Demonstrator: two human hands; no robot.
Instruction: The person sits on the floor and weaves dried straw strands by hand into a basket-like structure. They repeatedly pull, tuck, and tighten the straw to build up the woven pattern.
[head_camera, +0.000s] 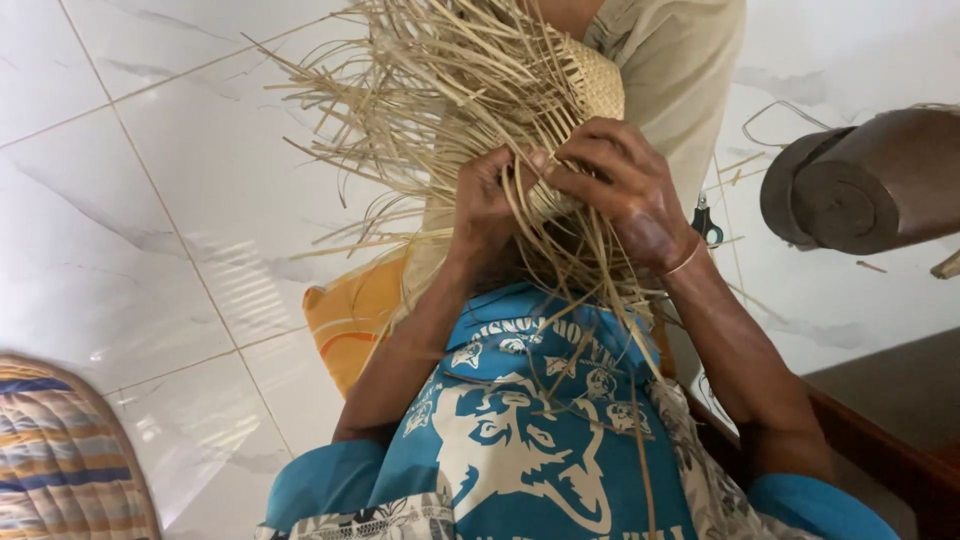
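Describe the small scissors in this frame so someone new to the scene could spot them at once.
Start at the white tiled floor and find the straw weaving gripped by both hands. Just beyond the right hand, by its wrist, lie the scissors. Their dark looped handles stand out against the pale straw scraps around them.

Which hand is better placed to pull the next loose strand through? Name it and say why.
Probably the left hand: its fingers pinch loose strands, while the right hand grips the woven straw piece.
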